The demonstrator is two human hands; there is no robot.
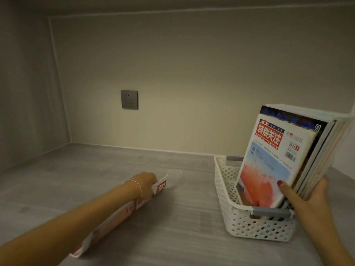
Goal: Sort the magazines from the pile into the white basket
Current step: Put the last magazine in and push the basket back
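1. Paper, thin and floppy: last magazine point(123, 214) is lying flat on the grey shelf point(172, 237), probably light; take it by an edge.
2. Left hand point(147, 184) is closing on its far end.
3. Right hand point(305, 194) is bracing the stack point(284, 156) standing tilted in the white basket point(255, 223).
4. Front cover is reading "特别关注 SPECIAL FOCUS", 2021.

Both forearms bare, no sleeves visible. Left wrist carries a thin red-and-white twisted cord bracelet point(138, 186). Right hand point(307, 198): thumbnail painted red.
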